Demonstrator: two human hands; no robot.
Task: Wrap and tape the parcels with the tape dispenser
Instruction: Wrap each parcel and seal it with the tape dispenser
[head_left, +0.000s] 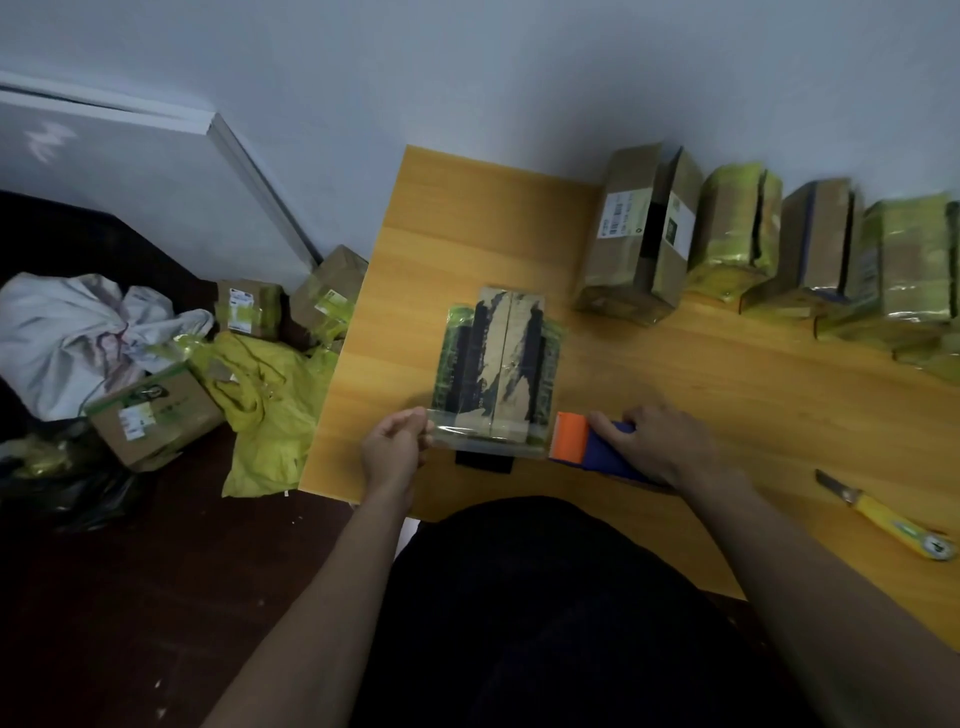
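Note:
A cardboard parcel (501, 358) with black and green tape strips lies on the wooden table (701, 395) in front of me. A strip of clear tape (483, 434) stretches across its near end. My left hand (395, 449) pinches the free end of that strip at the parcel's left side. My right hand (657, 441) grips the blue tape dispenser (597, 449) with its orange head, just right of the parcel.
Several taped parcels (639, 234) stand in a row along the wall at the back right. A yellow utility knife (893, 519) lies at the right. On the floor to the left are more boxes (156, 410), yellow wrap (265, 405) and a white bag (67, 338).

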